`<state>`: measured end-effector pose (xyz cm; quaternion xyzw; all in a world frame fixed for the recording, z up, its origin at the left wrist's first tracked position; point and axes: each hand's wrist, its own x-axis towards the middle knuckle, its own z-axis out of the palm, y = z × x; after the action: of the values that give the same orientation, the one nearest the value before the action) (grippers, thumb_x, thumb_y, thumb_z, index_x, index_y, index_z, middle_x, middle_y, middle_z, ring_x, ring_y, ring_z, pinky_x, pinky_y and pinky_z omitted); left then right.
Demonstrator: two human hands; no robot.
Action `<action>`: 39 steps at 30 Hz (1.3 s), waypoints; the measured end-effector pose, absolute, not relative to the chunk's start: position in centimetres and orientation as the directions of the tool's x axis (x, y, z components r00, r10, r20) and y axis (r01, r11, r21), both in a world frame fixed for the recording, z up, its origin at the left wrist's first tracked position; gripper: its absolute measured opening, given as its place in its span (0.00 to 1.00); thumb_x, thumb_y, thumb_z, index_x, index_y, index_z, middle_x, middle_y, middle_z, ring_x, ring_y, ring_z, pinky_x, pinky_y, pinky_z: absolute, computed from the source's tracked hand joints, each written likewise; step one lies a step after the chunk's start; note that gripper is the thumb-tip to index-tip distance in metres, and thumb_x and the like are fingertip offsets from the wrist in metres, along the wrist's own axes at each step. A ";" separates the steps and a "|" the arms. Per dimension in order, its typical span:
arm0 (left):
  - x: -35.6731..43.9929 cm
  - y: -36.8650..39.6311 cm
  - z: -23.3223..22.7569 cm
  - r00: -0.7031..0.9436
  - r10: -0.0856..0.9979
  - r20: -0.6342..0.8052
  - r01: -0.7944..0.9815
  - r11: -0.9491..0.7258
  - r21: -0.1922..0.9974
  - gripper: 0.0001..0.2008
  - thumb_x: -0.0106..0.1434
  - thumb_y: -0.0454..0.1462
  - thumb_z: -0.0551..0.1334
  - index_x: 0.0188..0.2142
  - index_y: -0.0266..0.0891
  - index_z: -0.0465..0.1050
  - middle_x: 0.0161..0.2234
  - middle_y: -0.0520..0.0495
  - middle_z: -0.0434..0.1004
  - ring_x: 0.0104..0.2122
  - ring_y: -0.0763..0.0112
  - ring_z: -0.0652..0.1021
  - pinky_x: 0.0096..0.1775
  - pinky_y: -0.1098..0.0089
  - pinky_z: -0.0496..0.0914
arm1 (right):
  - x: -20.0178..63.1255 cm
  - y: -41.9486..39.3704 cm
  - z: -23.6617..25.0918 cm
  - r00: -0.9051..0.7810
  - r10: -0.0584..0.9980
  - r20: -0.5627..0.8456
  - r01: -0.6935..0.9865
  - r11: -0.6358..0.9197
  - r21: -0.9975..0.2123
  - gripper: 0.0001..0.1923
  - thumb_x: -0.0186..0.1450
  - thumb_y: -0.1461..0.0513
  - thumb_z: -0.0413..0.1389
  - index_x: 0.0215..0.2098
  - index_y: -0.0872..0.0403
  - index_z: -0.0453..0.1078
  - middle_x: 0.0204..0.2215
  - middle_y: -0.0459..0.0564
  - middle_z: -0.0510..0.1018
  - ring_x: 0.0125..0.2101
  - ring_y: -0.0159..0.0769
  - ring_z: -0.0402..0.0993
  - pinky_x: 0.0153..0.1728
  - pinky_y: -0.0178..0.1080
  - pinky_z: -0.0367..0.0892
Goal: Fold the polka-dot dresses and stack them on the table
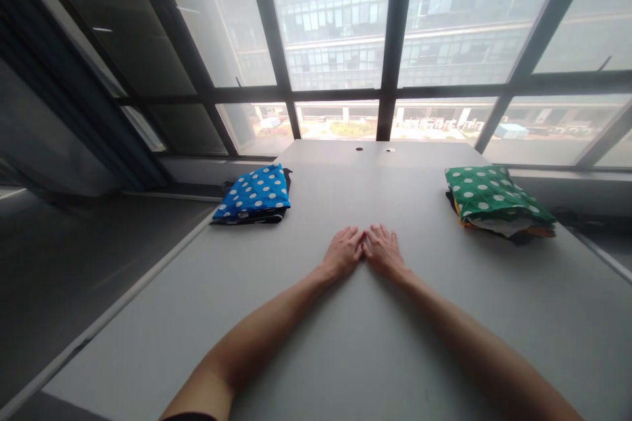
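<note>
My left hand [344, 251] lies flat on the white table [316, 355], fingers stretched forward and holding nothing. Beside it my right hand [383, 250] rests palm down in the same way, the two touching or nearly touching at the thumbs and index fingers. To the left, by the table's edge, sits a folded blue cloth with white dots [257, 192], on top of dark folded fabric. A green cloth with white dots [494, 192] tops another folded stack on the right, with orange, grey and black layers under it. Both stacks are apart from my hands.
Two cable holes, one dark [359, 149] and one lighter [390, 150], are near the table's far edge. Large windows with dark frames [340, 93] stand behind it. A dark curtain [89, 79] hangs at the left, above a dark floor [99, 243].
</note>
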<state>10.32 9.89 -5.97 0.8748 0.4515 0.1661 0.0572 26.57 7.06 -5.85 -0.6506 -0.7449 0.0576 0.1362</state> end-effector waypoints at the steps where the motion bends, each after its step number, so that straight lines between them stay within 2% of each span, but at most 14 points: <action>1: 10.3 9.9 -6.0 0.533 0.812 0.239 0.773 -0.582 0.252 0.22 0.74 0.40 0.56 0.65 0.41 0.71 0.66 0.39 0.70 0.66 0.53 0.68 0.68 0.54 0.62 | 26.7 7.1 -5.9 -0.116 0.985 0.127 0.954 0.146 -0.262 0.22 0.75 0.56 0.48 0.65 0.51 0.67 0.70 0.57 0.63 0.72 0.56 0.51 0.69 0.62 0.44; 6: 10.1 9.8 -6.1 0.535 0.810 0.239 0.776 -0.583 0.240 0.22 0.73 0.40 0.57 0.64 0.41 0.72 0.66 0.40 0.69 0.67 0.53 0.68 0.68 0.54 0.62 | 26.8 7.2 -6.2 -0.111 0.986 0.128 0.953 0.142 -0.269 0.25 0.75 0.56 0.48 0.68 0.52 0.64 0.70 0.57 0.64 0.72 0.56 0.51 0.69 0.62 0.45; 11: 10.1 9.7 -6.1 0.529 0.809 0.256 0.775 -0.583 0.244 0.21 0.74 0.40 0.57 0.64 0.42 0.71 0.65 0.41 0.71 0.66 0.56 0.69 0.67 0.56 0.63 | 26.8 7.1 -6.0 -0.129 0.984 0.125 0.956 0.157 -0.247 0.23 0.75 0.56 0.48 0.65 0.51 0.68 0.70 0.58 0.65 0.71 0.57 0.53 0.68 0.63 0.47; 23: 9.8 9.9 -6.1 0.531 0.799 0.283 0.754 -0.597 0.274 0.20 0.73 0.41 0.59 0.62 0.43 0.73 0.63 0.42 0.74 0.65 0.59 0.70 0.67 0.58 0.63 | 26.8 6.9 -5.5 -0.134 0.984 0.121 0.959 0.160 -0.236 0.23 0.75 0.56 0.48 0.64 0.51 0.69 0.69 0.59 0.65 0.70 0.57 0.54 0.67 0.64 0.47; 28: 9.8 9.9 -6.4 0.508 0.812 0.288 0.743 -0.582 0.330 0.18 0.72 0.40 0.60 0.59 0.43 0.76 0.63 0.43 0.74 0.65 0.60 0.71 0.67 0.58 0.64 | 26.8 6.9 -5.6 -0.134 0.983 0.126 0.955 0.162 -0.247 0.22 0.75 0.56 0.48 0.64 0.51 0.69 0.69 0.58 0.65 0.70 0.57 0.53 0.68 0.63 0.46; 31: 8.9 10.8 -6.1 0.503 0.815 0.288 0.719 -0.580 0.384 0.16 0.70 0.38 0.62 0.56 0.43 0.78 0.62 0.44 0.76 0.63 0.64 0.74 0.65 0.61 0.67 | 26.8 7.1 -5.7 -0.133 0.984 0.119 0.954 0.160 -0.255 0.23 0.75 0.56 0.49 0.65 0.51 0.68 0.70 0.58 0.65 0.71 0.57 0.52 0.67 0.63 0.46; 33: 7.5 12.2 -5.3 0.450 0.837 0.311 0.743 -0.544 0.389 0.17 0.67 0.35 0.64 0.55 0.44 0.78 0.59 0.46 0.79 0.59 0.65 0.77 0.63 0.64 0.69 | 26.9 7.1 -5.9 -0.136 0.984 0.116 0.952 0.162 -0.260 0.24 0.74 0.56 0.49 0.66 0.51 0.67 0.70 0.58 0.64 0.71 0.57 0.52 0.67 0.64 0.46; 35: 5.2 14.2 -4.0 0.336 0.871 0.359 0.804 -0.464 0.372 0.18 0.66 0.33 0.64 0.55 0.43 0.79 0.58 0.45 0.80 0.58 0.64 0.77 0.63 0.61 0.69 | 27.0 7.2 -6.1 -0.139 0.983 0.118 0.949 0.166 -0.267 0.24 0.74 0.57 0.49 0.66 0.51 0.67 0.70 0.58 0.64 0.71 0.56 0.52 0.67 0.64 0.46; 39: -1.1 18.1 -1.5 0.070 0.882 0.466 0.897 -0.261 0.358 0.19 0.68 0.30 0.60 0.56 0.34 0.76 0.63 0.34 0.72 0.66 0.52 0.69 0.68 0.50 0.60 | 27.0 7.2 -6.2 -0.140 0.983 0.121 0.943 0.169 -0.285 0.24 0.74 0.57 0.49 0.66 0.52 0.67 0.70 0.59 0.64 0.71 0.56 0.51 0.67 0.64 0.45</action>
<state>-1.14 18.14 -1.48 0.7315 0.6078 0.3088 -0.0118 27.00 7.22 -6.21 -0.6407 -0.7516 0.0702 0.1403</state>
